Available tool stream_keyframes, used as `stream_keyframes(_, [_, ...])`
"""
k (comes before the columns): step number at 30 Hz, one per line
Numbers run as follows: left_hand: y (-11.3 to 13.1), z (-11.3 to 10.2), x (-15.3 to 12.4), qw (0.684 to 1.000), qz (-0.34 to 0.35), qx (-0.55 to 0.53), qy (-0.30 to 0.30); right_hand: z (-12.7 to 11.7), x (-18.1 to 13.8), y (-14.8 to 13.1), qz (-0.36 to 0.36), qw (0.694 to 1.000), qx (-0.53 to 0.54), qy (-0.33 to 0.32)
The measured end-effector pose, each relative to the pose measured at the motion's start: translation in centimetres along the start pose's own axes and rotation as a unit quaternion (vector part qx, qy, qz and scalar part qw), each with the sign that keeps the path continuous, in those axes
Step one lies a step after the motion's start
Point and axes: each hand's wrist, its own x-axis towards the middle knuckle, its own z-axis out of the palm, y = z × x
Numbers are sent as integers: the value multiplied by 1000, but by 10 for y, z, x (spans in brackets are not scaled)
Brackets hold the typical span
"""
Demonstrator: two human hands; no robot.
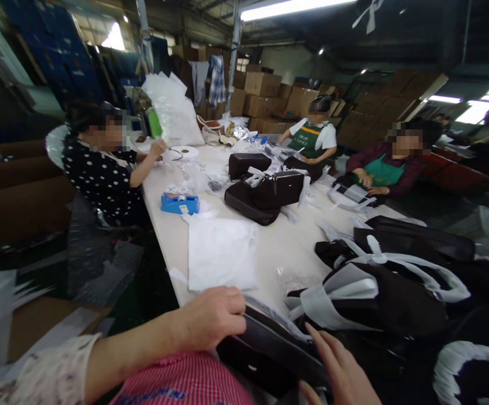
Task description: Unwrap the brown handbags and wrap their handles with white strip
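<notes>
A black handbag [269, 357] with a small light label lies at the table's near edge, against my striped apron. My left hand [219, 318] is closed on the bag's upper left edge, its fingers curled over the rim. Around the bag's right end, my right hand [343, 368] has its fingers stretched and apart; how firmly it touches the bag I cannot tell. Clear film partly covers the bag's far rim. Just beyond it lies a white cloth-like sheet or pouch [223, 253].
To my right, black bags with white-wrapped handles [404, 304] are piled. More black bags [276, 191] lie mid-table, near a blue tape dispenser [180, 203]. One person [101, 163] sits at the left; two others [312, 138] work across the table [286, 247].
</notes>
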Motion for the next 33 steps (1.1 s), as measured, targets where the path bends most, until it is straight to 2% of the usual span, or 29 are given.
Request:
stream_keyframes(3, [8,6,11,999,41,3,22,37,34,-72,-41,995,91,-24])
stream_keyframes(4, [8,8,8,999,29,0,35,52,43,-87,-46,990,126,-36])
stream_keyframes(6, [6,13,-6,996,-53,-11,71,79,54,-101,20,973,222,-56])
stream_keyframes(8, [3,23,-26,987,-133,-20,93,96,57,-96,136,933,326,-60])
stream_keyframes(10, [2,37,-45,990,-118,-10,75,103,55,-84,224,892,391,-37])
stream_keyframes(11, [2,45,-52,995,-86,3,58,105,53,-78,235,887,397,-19])
stream_keyframes(13, [5,60,-60,998,-45,29,37,104,50,-71,200,910,364,3])
stream_keyframes(14, [7,66,-61,998,-45,37,33,103,48,-69,176,925,337,10])
stream_keyframes(16, [11,73,-61,996,-70,48,30,101,44,-66,145,944,297,15])
stream_keyframes(18, [15,77,-60,994,-90,57,16,100,40,-63,145,946,291,20])
stream_keyframes(20, [19,80,-56,991,-112,74,-11,101,34,-57,167,931,322,31])
stream_keyframes(23, [23,88,-43,981,-139,117,-71,104,27,-47,218,885,403,84])
stream_keyframes(25, [22,97,-31,977,-120,123,-123,104,25,-42,244,864,425,113])
stream_keyframes(28, [18,107,-17,979,-63,53,-189,101,25,-39,258,857,432,111])
stream_keyframes(30, [19,106,-14,984,-40,35,-171,98,25,-39,265,845,451,115])
stream_keyframes(33, [24,90,-19,993,-38,74,-83,94,22,-42,272,824,477,141])
